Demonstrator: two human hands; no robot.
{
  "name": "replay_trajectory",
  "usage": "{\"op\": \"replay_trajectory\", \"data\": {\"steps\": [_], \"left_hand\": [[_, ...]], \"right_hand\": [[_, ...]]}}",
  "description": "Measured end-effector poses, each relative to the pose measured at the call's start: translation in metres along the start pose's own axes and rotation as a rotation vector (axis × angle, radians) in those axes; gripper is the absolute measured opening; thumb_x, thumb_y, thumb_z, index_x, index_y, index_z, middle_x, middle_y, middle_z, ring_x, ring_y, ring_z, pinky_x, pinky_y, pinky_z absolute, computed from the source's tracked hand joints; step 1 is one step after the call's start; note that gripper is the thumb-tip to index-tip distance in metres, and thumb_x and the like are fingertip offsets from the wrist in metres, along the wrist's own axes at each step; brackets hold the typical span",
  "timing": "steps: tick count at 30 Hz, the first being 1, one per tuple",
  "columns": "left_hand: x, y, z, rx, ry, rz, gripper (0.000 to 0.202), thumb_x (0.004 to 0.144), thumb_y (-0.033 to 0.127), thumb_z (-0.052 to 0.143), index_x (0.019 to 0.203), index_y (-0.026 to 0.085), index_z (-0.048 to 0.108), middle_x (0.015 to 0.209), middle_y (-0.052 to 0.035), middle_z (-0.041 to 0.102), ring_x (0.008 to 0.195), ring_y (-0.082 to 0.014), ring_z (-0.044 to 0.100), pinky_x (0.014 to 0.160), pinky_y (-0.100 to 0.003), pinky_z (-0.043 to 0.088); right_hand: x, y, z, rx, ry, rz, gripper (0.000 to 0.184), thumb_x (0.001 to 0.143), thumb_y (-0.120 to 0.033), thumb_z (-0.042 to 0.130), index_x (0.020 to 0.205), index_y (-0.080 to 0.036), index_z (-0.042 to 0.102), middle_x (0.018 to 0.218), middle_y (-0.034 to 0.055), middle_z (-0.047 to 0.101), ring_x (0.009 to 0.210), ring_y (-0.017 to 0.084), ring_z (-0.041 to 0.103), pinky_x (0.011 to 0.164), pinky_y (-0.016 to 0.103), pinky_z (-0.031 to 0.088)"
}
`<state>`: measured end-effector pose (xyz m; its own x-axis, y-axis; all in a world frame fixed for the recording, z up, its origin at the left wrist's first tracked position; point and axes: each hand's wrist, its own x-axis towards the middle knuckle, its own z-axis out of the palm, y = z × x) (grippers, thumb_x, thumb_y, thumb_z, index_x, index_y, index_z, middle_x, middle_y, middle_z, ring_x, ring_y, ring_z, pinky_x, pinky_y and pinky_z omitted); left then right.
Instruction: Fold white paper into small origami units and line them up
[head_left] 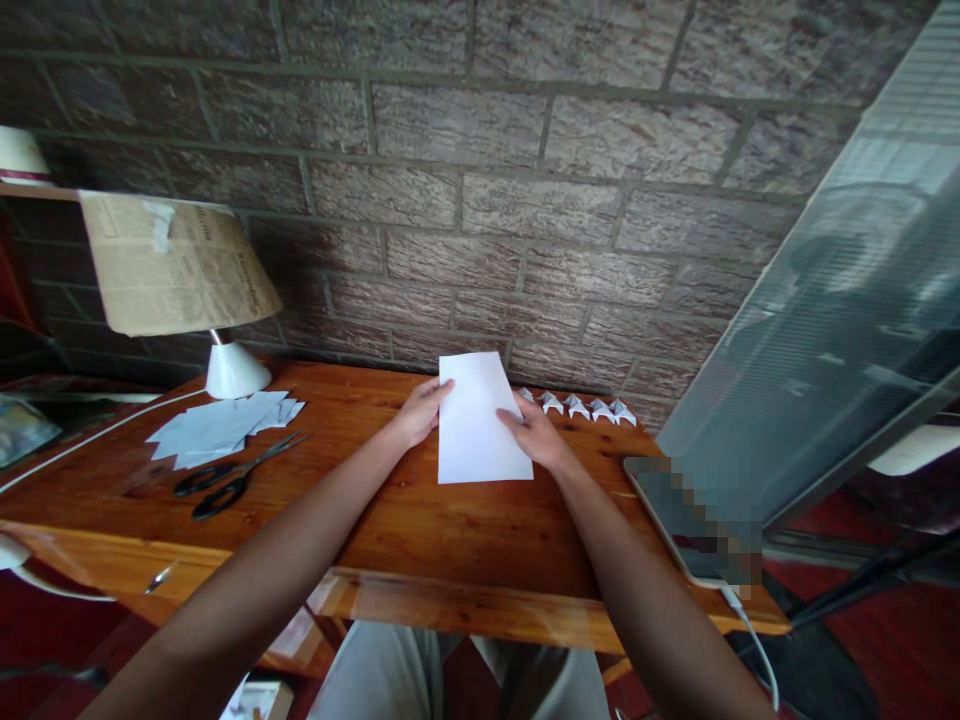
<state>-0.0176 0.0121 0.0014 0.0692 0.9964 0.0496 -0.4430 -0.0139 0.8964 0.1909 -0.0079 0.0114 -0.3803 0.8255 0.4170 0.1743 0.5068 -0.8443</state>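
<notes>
A blank white sheet of paper [484,425] is held up above the wooden table, tilted toward me. My left hand [422,412] grips its left edge, thumb on the front face. On the opposite edge, my right hand [538,430] pinches the sheet the same way, its other fingers hidden behind. Just beyond my right hand stands a row of small folded paper figures [577,406] near the wall. To the left lie black-handled scissors [240,475], their blades pointing away to the right, beside a loose pile of white paper pieces [221,430].
A lamp [180,265] with a newsprint-like shade stands at the back left, its white cord trailing left. A tablet [690,520] with a white cable rests on the right edge of the table [465,540]. Behind rises a brick wall [480,200]; a translucent panel [817,300] is on the right.
</notes>
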Motion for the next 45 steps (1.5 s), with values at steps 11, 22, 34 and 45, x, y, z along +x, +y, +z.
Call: {"op": "replay_trajectory", "data": {"steps": [11, 22, 34, 45], "left_hand": [[-0.003, 0.013, 0.004, -0.096, -0.136, -0.050, 0.047, 0.072, 0.054, 0.069, 0.091, 0.012, 0.069, 0.091, -0.0121, 0.073, 0.082, -0.0228, 0.068, 0.079, -0.033, 0.052], [-0.012, 0.007, 0.013, 0.182, -0.160, 0.085, 0.044, 0.066, 0.043, 0.078, 0.097, 0.012, 0.071, 0.087, -0.0085, 0.073, 0.070, -0.0168, 0.065, 0.068, -0.027, 0.047], [-0.022, 0.032, 0.008, -0.064, -0.321, 0.066, 0.044, 0.072, 0.033, 0.075, 0.112, 0.020, 0.064, 0.115, -0.0080, 0.067, 0.091, -0.0204, 0.066, 0.084, -0.033, 0.049], [-0.017, 0.029, 0.012, 0.020, -0.060, 0.047, 0.040, 0.064, 0.038, 0.080, 0.094, 0.015, 0.070, 0.070, -0.0013, 0.069, 0.056, -0.0114, 0.059, 0.055, -0.022, 0.044]], "right_hand": [[-0.008, -0.015, 0.019, -0.327, -0.224, -0.281, 0.056, 0.084, -0.036, 0.063, 0.137, -0.026, 0.049, 0.153, 0.0091, 0.031, 0.143, 0.026, 0.023, 0.116, 0.046, 0.022], [-0.003, -0.013, 0.017, 0.194, -0.078, 0.169, 0.051, 0.073, -0.043, 0.072, 0.115, -0.022, 0.053, 0.095, 0.0035, 0.070, 0.079, 0.017, 0.066, 0.070, 0.030, 0.053], [-0.007, -0.030, 0.020, 0.454, -0.188, 0.338, 0.037, 0.069, -0.044, 0.075, 0.095, -0.019, 0.069, 0.084, 0.0003, 0.071, 0.067, 0.013, 0.063, 0.063, 0.024, 0.048], [-0.009, -0.029, 0.023, 0.497, -0.221, 0.364, 0.040, 0.065, -0.040, 0.080, 0.099, -0.023, 0.068, 0.096, 0.0005, 0.072, 0.084, 0.014, 0.066, 0.078, 0.027, 0.052]]}}
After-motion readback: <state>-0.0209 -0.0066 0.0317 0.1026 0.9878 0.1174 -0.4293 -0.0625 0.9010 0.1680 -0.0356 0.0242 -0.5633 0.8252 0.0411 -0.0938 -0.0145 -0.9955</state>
